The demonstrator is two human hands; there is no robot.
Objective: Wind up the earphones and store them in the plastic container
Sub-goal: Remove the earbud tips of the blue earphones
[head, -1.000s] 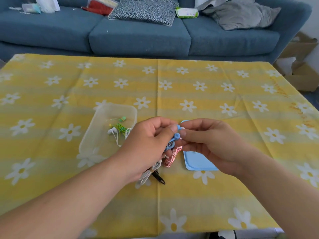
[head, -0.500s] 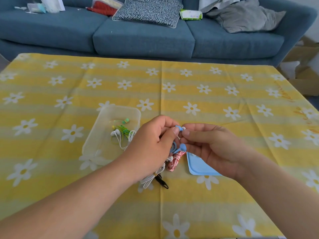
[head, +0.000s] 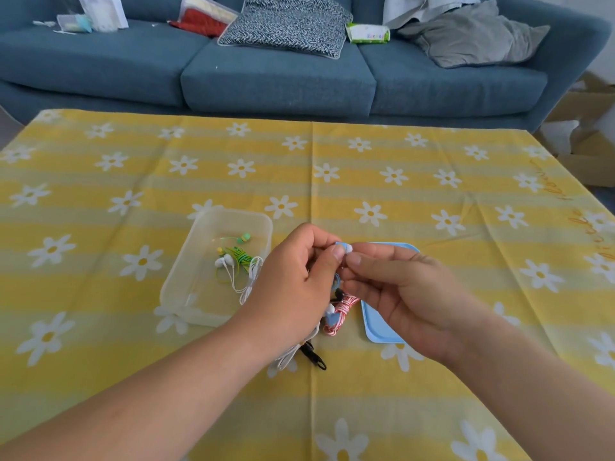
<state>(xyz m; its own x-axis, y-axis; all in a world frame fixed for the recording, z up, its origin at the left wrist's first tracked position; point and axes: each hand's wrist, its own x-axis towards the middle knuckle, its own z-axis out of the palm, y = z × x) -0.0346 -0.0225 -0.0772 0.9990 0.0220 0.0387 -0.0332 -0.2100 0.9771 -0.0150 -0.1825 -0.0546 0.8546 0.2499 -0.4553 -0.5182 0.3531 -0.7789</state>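
Observation:
My left hand (head: 294, 281) and my right hand (head: 402, 291) meet above the table, both pinching a pair of blue earphones (head: 344, 248); an earbud shows between the thumbs and a loop of blue cord hangs below. The clear plastic container (head: 186, 281) sits left of my hands. Inside it lie green earphones (head: 238, 252) and white earphones (head: 233, 266), whose cord trails over the right wall. Under my hands lie a red-and-white wound cord (head: 339, 314), a white cord (head: 288, 357) and a black cord end (head: 312, 356).
The blue lid (head: 379, 334) lies flat under my right hand. The yellow daisy tablecloth (head: 366, 181) covers the table. A blue sofa (head: 273, 74) with cushions and packets stands behind the far edge. Cardboard boxes (head: 595, 141) sit at the right.
My hands stay together on the blue earphones and have shifted slightly; the blue earbud that hung below my fingers is now drawn up between them.

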